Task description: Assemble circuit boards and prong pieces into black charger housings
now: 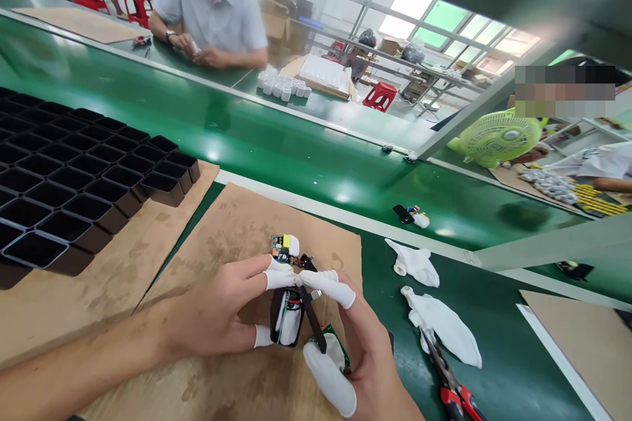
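Note:
My left hand [222,312] and my right hand [353,352], fingertips in white finger cots, pinch together a small electronic assembly [291,306]: a white battery cell in a black wrap with red and black wires. A small circuit board [282,248] sticks up at its far end. A green board [336,342] rests against my right palm. All of this is held just above a brown cardboard sheet [237,223].
A black tray of square cells [74,177] lies to the left. Two white gloves [419,266] and red-handled pliers [457,395] lie to the right. A green conveyor belt [247,138] carries a small part [412,215]. A person sits across it; a green fan [494,138] stands at right.

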`<state>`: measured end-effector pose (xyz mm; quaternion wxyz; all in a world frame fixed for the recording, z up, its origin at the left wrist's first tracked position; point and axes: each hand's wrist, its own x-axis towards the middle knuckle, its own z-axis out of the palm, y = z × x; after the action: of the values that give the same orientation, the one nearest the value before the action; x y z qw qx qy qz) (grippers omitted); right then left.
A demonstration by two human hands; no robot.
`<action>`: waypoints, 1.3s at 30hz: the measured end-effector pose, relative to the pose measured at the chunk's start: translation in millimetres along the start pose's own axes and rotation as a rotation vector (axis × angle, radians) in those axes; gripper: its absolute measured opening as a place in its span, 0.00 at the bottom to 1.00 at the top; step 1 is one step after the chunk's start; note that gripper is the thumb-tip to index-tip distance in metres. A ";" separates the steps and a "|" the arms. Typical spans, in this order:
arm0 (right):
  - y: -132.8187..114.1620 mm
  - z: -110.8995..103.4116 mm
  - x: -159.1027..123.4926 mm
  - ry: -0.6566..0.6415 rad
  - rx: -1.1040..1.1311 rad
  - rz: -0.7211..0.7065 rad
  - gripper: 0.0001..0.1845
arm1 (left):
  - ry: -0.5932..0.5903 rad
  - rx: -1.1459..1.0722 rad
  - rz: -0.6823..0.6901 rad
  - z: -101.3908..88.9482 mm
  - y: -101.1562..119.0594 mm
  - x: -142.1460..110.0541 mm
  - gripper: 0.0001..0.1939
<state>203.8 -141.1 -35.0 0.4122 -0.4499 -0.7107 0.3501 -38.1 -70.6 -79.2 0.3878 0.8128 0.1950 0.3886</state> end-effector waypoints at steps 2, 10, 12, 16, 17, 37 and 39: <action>-4.6 -0.3 6.8 -0.010 0.045 0.008 0.35 | 0.004 0.010 -0.006 0.2 0.0 -1.4 0.24; -0.8 2.4 5.4 -0.003 0.010 0.041 0.36 | 0.016 0.021 -0.018 0.7 2.4 0.5 0.26; -1.3 5.1 4.6 0.011 -0.002 0.051 0.37 | 0.029 0.003 -0.004 1.3 3.3 1.7 0.30; -4.0 11.5 7.2 0.056 -0.039 0.022 0.34 | 0.038 0.054 0.003 3.0 3.0 1.9 0.34; -4.2 12.9 8.1 0.066 -0.045 0.017 0.34 | 0.035 0.068 0.006 3.3 2.7 1.5 0.34; -18.0 20.5 -2.8 0.291 -0.666 -0.346 0.15 | 0.220 0.049 -0.090 -1.4 7.9 2.7 0.26; -24.0 32.0 -9.7 0.293 -0.702 -0.364 0.23 | 0.252 0.062 -0.110 -1.4 13.8 2.8 0.23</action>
<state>169.1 -162.6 -30.0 0.3857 -0.4753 -0.7885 -0.0595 -37.3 -76.7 -66.5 0.3556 0.7574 0.2984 0.4592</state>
